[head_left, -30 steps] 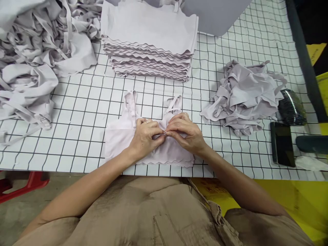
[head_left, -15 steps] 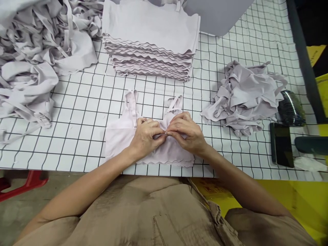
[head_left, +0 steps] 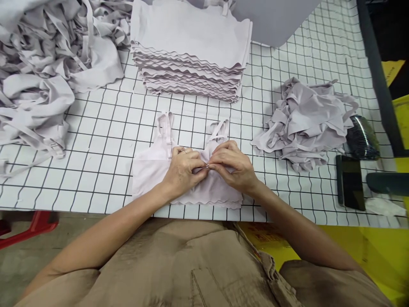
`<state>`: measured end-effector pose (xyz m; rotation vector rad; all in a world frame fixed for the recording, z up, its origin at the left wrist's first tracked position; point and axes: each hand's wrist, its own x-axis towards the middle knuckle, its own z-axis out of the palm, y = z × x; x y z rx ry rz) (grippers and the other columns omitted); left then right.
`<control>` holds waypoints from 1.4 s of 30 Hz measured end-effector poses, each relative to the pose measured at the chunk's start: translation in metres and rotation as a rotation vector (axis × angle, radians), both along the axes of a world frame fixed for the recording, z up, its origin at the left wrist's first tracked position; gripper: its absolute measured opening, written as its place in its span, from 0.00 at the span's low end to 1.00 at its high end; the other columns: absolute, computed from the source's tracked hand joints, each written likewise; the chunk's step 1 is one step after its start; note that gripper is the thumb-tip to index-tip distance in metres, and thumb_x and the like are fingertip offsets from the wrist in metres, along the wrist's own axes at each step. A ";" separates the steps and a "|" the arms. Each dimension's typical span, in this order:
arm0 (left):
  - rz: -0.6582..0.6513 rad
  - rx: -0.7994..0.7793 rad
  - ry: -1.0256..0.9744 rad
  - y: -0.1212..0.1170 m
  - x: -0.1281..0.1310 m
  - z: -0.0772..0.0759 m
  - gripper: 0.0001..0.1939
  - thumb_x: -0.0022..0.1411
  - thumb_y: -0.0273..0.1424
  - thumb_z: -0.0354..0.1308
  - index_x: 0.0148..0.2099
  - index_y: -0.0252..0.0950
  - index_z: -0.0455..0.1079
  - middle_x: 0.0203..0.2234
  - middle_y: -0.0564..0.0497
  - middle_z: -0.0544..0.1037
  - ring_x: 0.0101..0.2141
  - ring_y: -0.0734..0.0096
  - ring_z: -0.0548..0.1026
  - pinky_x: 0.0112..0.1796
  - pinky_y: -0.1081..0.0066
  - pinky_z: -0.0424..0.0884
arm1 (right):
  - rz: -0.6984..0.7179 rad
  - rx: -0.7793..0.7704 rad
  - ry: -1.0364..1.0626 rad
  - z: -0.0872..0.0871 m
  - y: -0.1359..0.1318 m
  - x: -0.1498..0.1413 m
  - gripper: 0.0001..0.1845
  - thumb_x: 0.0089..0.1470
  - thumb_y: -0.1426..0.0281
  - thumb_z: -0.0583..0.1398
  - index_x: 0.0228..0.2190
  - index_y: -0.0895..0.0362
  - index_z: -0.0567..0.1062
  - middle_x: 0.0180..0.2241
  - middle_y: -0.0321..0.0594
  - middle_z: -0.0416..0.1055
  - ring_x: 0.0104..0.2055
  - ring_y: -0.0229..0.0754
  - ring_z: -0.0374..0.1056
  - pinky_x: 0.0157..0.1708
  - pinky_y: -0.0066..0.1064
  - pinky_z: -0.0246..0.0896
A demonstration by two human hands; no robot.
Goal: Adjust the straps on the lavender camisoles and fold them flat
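Note:
A pale pink bra top [head_left: 148, 175] with two shoulder straps lies flat on the table in front of me, its wavy hem toward me. My left hand [head_left: 185, 168] rests over its middle, a ring on one finger, thumb and index finger pinched together. From the right, my right hand [head_left: 233, 166] meets it, thumb and forefinger pinched as well. A thin shiny piece [head_left: 207, 166], too small to name, shows where the fingertips meet. Whether some of the fabric is caught between the fingers is hidden.
Behind the bra top stands a neat stack of similar garments [head_left: 191, 38] beside a grey bin [head_left: 275, 21]. Loose garments lie heaped at left [head_left: 47, 55] and right [head_left: 313, 119]. A phone [head_left: 350, 182], a black coiled item [head_left: 364, 136] and crumpled tissue [head_left: 385, 207] sit near the right edge.
The view has shifted very slightly. Both hands stay pinched at the same spot on the bra top, with hardly any visible movement.

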<state>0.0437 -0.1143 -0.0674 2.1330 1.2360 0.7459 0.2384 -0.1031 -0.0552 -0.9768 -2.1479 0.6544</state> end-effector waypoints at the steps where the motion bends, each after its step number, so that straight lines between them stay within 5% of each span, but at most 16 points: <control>1: -0.001 -0.005 0.004 0.000 0.000 0.000 0.13 0.62 0.29 0.61 0.24 0.38 0.72 0.20 0.58 0.69 0.26 0.72 0.65 0.44 0.60 0.57 | 0.001 0.002 -0.001 0.000 0.000 0.000 0.06 0.60 0.73 0.62 0.31 0.52 0.77 0.28 0.37 0.78 0.39 0.47 0.68 0.44 0.46 0.60; 42: -0.024 0.026 0.005 0.002 0.000 -0.001 0.13 0.61 0.27 0.60 0.24 0.36 0.73 0.20 0.58 0.69 0.26 0.74 0.64 0.43 0.62 0.54 | 0.029 0.073 0.009 0.000 -0.001 0.000 0.05 0.59 0.75 0.62 0.32 0.55 0.77 0.29 0.39 0.77 0.39 0.46 0.67 0.44 0.45 0.63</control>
